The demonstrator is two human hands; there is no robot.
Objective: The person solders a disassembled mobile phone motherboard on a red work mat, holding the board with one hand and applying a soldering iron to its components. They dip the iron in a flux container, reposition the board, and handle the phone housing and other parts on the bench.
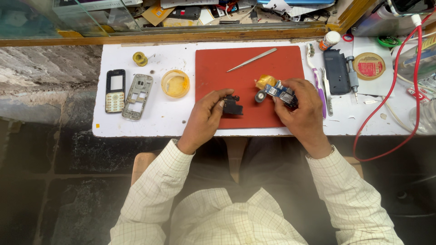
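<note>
Honestly, from where I stand the danger is small parts slipping away. Seen from the head camera, the left hand (pixel 205 117) pinches a small black plastic part (pixel 232 105) between thumb and fingertips, low over the red mat (pixel 245 79). The right hand (pixel 299 106) is closed around a blue circuit board (pixel 278 90) with a round grey component at its left end and a yellowish tape-covered piece at its far side; both sit above the middle of the mat.

The near edge of the white surface (pixel 150 115) is close to both hands, so a loosened grip could send the black part off it and down to the dark floor. Squeezing the board too hard might well bend it or tear the taped piece.

Metal tweezers (pixel 252 60) lie far on the mat, free to roll if knocked. A yellow dish (pixel 175 83), a phone frame (pixel 137 96) and a keypad phone front (pixel 115 90) sit to the left, well apart. A red cable (pixel 411 90) loops at the right, and a sleeve could catch it.
</note>
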